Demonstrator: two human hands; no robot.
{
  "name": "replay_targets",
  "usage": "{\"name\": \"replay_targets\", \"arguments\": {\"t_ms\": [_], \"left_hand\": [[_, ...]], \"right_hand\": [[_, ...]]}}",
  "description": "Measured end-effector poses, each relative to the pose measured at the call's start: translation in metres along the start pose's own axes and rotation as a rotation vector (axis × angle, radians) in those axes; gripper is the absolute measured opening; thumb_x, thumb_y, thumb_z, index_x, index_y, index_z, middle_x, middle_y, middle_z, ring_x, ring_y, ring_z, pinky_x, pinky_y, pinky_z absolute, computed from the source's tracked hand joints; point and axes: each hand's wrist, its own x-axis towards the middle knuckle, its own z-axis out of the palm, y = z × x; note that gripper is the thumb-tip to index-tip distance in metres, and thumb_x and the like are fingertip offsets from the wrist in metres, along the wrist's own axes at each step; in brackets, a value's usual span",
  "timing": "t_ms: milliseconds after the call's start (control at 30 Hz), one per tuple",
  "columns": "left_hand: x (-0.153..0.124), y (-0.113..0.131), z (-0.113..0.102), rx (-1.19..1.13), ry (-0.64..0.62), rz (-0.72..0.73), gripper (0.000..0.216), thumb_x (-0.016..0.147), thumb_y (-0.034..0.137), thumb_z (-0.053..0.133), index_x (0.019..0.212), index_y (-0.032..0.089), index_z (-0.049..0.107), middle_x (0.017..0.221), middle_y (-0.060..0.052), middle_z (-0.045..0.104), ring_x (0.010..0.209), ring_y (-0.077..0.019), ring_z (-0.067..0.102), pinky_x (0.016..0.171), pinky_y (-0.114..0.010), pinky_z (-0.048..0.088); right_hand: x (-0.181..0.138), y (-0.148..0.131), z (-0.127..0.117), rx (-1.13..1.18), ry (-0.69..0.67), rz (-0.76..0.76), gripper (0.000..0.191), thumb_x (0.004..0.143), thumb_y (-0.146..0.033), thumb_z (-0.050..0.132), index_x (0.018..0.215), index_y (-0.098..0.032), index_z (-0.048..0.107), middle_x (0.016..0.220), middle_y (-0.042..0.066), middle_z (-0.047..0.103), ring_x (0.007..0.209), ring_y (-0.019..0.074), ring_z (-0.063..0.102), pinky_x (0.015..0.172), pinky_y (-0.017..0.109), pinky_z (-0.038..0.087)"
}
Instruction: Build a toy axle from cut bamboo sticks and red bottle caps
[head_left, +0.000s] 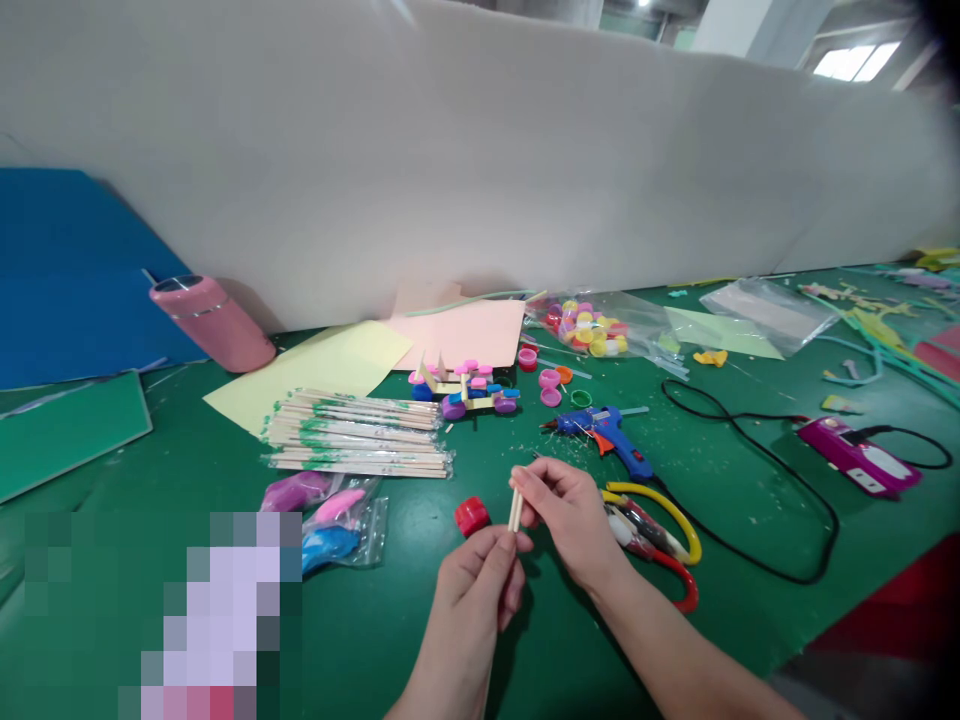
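Observation:
Two short pale wooden sticks (515, 512) stand side by side between my hands, above the green table. My left hand (480, 580) pinches their lower part between thumb and fingers. Higher up, my right hand (566, 515) has its thumb and fingers closed on the same sticks. A red bottle cap (472, 515) lies just beyond my left hand. Past my right hand rests a blue hot glue gun (619, 440) with an orange trigger, its nozzle facing left. Closer to my right wrist is a hand tool with yellow and red handles (686, 530).
Wrapped chopsticks (360, 435) lie left, beside bags of coloured clay (330, 520). Small wheeled models (472, 395) and loose caps (550, 388) sit ahead. A pink bottle (214, 322) leans against the white partition (450, 150). The glue gun's black cord loops to a purple power strip (859, 455).

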Motion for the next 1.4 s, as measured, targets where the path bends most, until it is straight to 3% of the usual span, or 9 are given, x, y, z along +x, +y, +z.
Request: {"name": "replay_targets", "arguments": {"t_ms": [300,367,500,633,833,1033,1200,1400], "left_hand": [[0.011,0.015,-0.016,-0.048,0.060,0.149,0.020,0.080,0.030,0.053,0.072,0.013,0.059,0.044,0.007,0.037,0.043,-0.0053,0.028,0.042,-0.019,0.018],[0.015,0.020,-0.021,-0.081,0.083,0.196,0.019,0.080,0.029,0.052,0.073,0.013,0.060,0.044,0.007,0.038,0.043,-0.0053,0.029,0.042,-0.018,0.020],[0.018,0.026,-0.027,-0.135,0.113,0.242,0.016,0.080,0.027,0.053,0.075,0.014,0.060,0.044,0.006,0.041,0.043,-0.0055,0.033,0.043,-0.018,0.023],[0.018,0.025,-0.027,-0.151,0.062,0.225,0.016,0.081,0.028,0.052,0.078,0.014,0.060,0.046,0.006,0.044,0.043,-0.0057,0.036,0.044,-0.019,0.024],[0.019,0.021,-0.027,-0.158,0.034,0.178,0.018,0.082,0.028,0.052,0.076,0.013,0.060,0.045,0.006,0.041,0.042,-0.0043,0.028,0.042,-0.019,0.018],[0.018,0.022,-0.025,-0.129,0.050,0.144,0.021,0.080,0.031,0.054,0.076,0.012,0.062,0.044,0.006,0.040,0.044,-0.0049,0.029,0.043,-0.019,0.021],[0.016,0.025,-0.027,-0.123,0.043,0.159,0.020,0.080,0.031,0.054,0.076,0.013,0.063,0.046,0.005,0.045,0.047,-0.0060,0.034,0.048,-0.019,0.025],[0.016,0.025,-0.027,-0.115,0.005,0.194,0.019,0.081,0.031,0.052,0.075,0.015,0.061,0.046,0.005,0.044,0.047,-0.0067,0.032,0.048,-0.020,0.025]], "right_hand": [[0.004,-0.008,-0.019,-0.166,0.081,-0.131,0.026,0.083,-0.040,0.049,0.068,-0.018,0.052,0.051,-0.006,0.041,0.047,0.0091,0.038,0.046,0.021,0.030],[-0.002,-0.011,-0.020,-0.324,-0.025,-0.168,0.024,0.083,-0.036,0.050,0.067,-0.018,0.053,0.052,-0.005,0.045,0.048,0.0098,0.041,0.047,0.022,0.030],[-0.017,-0.004,-0.015,-0.921,-0.279,-0.275,0.019,0.084,-0.030,0.049,0.072,-0.019,0.058,0.065,0.000,0.060,0.061,0.0146,0.054,0.055,0.024,0.033],[-0.025,0.007,-0.008,-1.196,-0.368,-0.268,0.020,0.085,-0.031,0.049,0.074,-0.019,0.060,0.071,0.003,0.065,0.068,0.0185,0.060,0.057,0.025,0.036],[-0.029,0.003,-0.017,-1.082,-0.278,-0.280,0.016,0.082,-0.033,0.053,0.088,-0.021,0.062,0.082,0.003,0.066,0.075,0.0187,0.061,0.064,0.026,0.042],[-0.030,0.001,-0.072,-0.992,0.050,-0.227,0.017,0.084,-0.029,0.045,0.090,-0.021,0.059,0.079,0.003,0.063,0.069,0.0167,0.059,0.063,0.027,0.045],[-0.042,0.008,-0.118,-1.172,0.036,-0.101,0.027,0.076,-0.029,0.050,0.101,-0.019,0.052,0.102,0.008,0.057,0.092,0.0235,0.056,0.077,0.035,0.046],[-0.047,0.016,-0.127,-1.226,-0.044,-0.013,0.045,0.065,-0.021,0.050,0.110,-0.017,0.048,0.105,0.009,0.057,0.096,0.0247,0.056,0.081,0.036,0.045]]}}
